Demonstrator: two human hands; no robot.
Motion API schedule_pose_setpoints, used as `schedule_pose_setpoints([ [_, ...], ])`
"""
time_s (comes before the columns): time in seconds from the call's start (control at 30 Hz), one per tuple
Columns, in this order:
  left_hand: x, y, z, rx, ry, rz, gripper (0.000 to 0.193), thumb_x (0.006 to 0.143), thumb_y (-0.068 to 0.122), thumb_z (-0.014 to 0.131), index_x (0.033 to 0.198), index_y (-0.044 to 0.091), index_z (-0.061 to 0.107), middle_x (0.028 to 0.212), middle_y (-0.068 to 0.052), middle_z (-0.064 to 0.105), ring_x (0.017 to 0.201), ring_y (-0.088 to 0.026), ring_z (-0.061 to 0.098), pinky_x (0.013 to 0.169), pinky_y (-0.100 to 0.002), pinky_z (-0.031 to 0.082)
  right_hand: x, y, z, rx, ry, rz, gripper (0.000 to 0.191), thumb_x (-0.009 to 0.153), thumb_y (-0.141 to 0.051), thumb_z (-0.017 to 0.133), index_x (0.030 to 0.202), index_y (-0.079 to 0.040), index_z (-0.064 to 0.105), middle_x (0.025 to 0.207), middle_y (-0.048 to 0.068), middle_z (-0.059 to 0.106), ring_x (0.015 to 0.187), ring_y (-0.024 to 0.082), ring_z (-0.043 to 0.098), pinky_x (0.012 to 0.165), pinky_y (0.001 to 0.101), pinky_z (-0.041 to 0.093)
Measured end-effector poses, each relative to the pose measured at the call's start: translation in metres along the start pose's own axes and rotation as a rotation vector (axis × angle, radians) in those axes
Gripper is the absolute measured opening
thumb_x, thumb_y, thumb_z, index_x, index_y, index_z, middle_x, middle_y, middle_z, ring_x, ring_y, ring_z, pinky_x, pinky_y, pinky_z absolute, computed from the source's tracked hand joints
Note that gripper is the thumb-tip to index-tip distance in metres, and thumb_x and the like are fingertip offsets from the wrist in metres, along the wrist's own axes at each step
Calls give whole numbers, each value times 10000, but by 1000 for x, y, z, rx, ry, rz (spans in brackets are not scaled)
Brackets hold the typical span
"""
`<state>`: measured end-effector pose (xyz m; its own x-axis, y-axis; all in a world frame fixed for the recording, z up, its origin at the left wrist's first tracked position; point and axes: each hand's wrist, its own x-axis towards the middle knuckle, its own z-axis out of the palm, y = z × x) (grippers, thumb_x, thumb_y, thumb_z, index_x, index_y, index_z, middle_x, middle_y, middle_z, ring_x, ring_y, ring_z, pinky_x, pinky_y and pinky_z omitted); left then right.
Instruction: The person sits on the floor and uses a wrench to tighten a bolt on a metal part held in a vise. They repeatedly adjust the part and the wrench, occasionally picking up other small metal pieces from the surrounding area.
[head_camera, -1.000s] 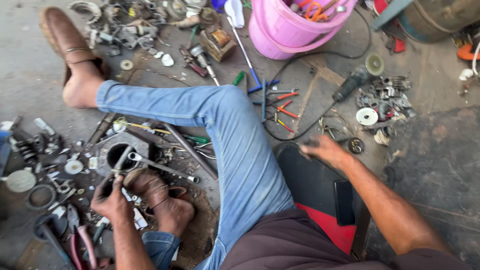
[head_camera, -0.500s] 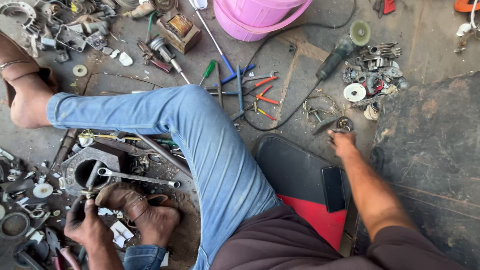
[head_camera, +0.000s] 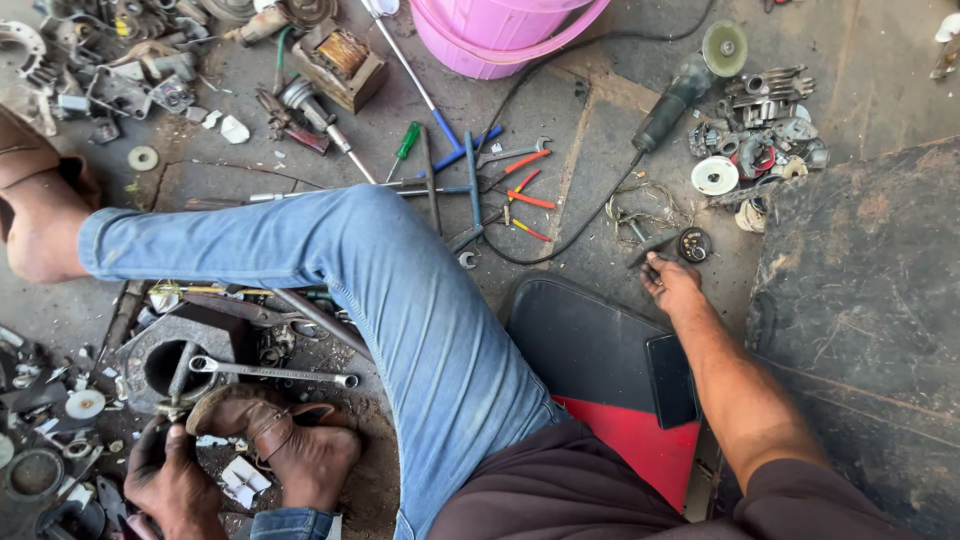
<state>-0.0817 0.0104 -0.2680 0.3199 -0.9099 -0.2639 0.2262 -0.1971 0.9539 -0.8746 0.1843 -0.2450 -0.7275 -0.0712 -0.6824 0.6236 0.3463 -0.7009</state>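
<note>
My left hand (head_camera: 165, 478), dark with grease, is at the bottom left, its fingers curled around the lower end of a dark rod (head_camera: 180, 372) that stands in the bore of a grey metal block (head_camera: 215, 335). A ratchet wrench (head_camera: 272, 372) lies across the block. My brown shoe (head_camera: 275, 445) rests just right of that hand. My right hand (head_camera: 672, 285) reaches out over the floor with fingers apart, its fingertips touching a small grey metal piece (head_camera: 648, 247) beside a round black part (head_camera: 693, 243).
My jeans-clad leg (head_camera: 400, 290) crosses the middle. A black and red seat pad (head_camera: 590, 350) with a dark phone (head_camera: 672, 380) lies under my right arm. Screwdrivers and spanners (head_camera: 475, 185), an angle grinder (head_camera: 685, 85), a pink bucket (head_camera: 490, 35) and heaps of engine parts (head_camera: 760, 130) surround me.
The view has tilted downward. My right hand has stretched forward so its fingertips meet the grey piece by the round part. My left hand stays at the block.
</note>
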Motion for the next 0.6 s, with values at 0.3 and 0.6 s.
schedule_pose_setpoints([
  [0.3, 0, 13, 4, 85, -38, -48, 247, 1067, -125, 611, 1313, -127, 619, 1263, -192, 690, 1092, -216, 711, 975, -290, 601, 35, -15, -40, -591, 292, -695, 276, 803, -28, 885, 984, -60, 679, 944, 82, 734, 826, 202, 676, 759, 337, 557],
  [0.6, 7, 6, -2, 123, 2, -128, 243, 1092, -131, 577, 1324, -88, 638, 1180, -166, 700, 1029, -205, 713, 902, -288, 587, 61, -29, -54, -801, 433, -811, 197, 853, -102, 852, 1008, -49, 742, 967, 129, 768, 883, 232, 722, 822, 384, 564],
])
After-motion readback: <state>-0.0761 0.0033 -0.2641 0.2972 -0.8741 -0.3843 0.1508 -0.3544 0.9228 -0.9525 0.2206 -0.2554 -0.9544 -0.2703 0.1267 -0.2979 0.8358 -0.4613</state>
